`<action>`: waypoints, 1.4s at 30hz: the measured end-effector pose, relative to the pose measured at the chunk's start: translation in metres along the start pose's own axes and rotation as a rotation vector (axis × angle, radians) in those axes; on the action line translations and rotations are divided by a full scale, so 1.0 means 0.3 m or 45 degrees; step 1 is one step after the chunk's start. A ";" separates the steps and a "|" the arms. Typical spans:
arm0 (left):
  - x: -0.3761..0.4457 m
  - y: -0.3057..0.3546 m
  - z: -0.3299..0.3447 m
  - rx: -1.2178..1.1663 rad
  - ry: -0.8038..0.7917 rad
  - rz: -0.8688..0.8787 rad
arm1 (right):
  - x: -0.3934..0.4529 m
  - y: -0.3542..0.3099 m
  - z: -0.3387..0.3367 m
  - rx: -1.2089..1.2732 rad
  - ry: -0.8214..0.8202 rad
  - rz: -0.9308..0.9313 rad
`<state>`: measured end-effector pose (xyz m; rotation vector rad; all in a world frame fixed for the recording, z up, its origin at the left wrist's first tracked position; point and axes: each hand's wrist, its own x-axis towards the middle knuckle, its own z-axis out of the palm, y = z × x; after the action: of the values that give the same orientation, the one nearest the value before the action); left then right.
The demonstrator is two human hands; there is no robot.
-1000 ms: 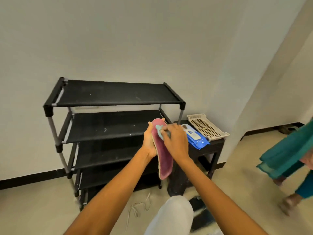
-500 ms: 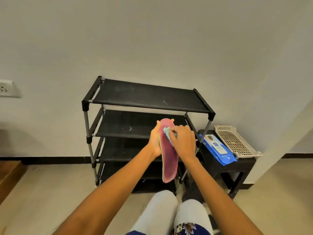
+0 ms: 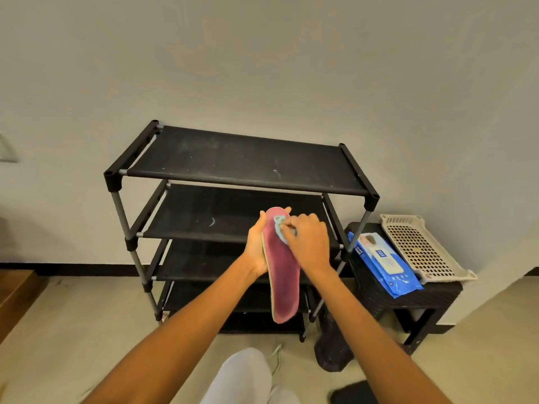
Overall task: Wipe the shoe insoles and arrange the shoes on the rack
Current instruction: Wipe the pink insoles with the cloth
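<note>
Wiping step: left hand (image 3: 256,246) grips insole (image 3: 283,272); right hand (image 3: 306,243) pinches wipe (image 3: 280,231) at its far end. Next, I judge: stroke nearward.

Left hand (image 3: 256,246) holds pink insole (image 3: 284,275); right hand (image 3: 309,243) presses wipe (image 3: 279,230).

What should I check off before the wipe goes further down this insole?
1. Insole held firm: ok, left hand grips it from behind near the top.
2. Wipe in contact: ok, right hand presses the pale blue wipe on the upper end.
3. Lower part of the insole unobstructed: ok, it hangs free in front of the rack.
4. Spare wipes at hand: ok, blue pack lies on the black stool beside the basket.
5. Rack shelves ready for shoes: ok, visible shelves are bare.
6. Shoes nearby: cannot tell, none clearly in view.
</note>
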<state>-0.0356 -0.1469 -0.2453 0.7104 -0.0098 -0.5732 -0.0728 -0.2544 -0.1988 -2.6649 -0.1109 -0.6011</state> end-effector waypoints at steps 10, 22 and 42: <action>-0.096 0.019 -0.031 -0.092 0.039 0.054 | -0.099 -0.055 0.007 0.117 0.097 -0.023; -0.316 0.101 0.106 -0.072 0.003 0.179 | -0.190 -0.237 -0.133 -0.100 0.187 -0.123; -0.453 0.225 0.010 -0.140 0.114 0.257 | -0.247 -0.419 -0.024 0.816 0.077 0.248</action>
<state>-0.1179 -0.0395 -0.1765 0.6191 0.0326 -0.3456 -0.1631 -0.1414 -0.1780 -2.0079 -0.0189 -0.4808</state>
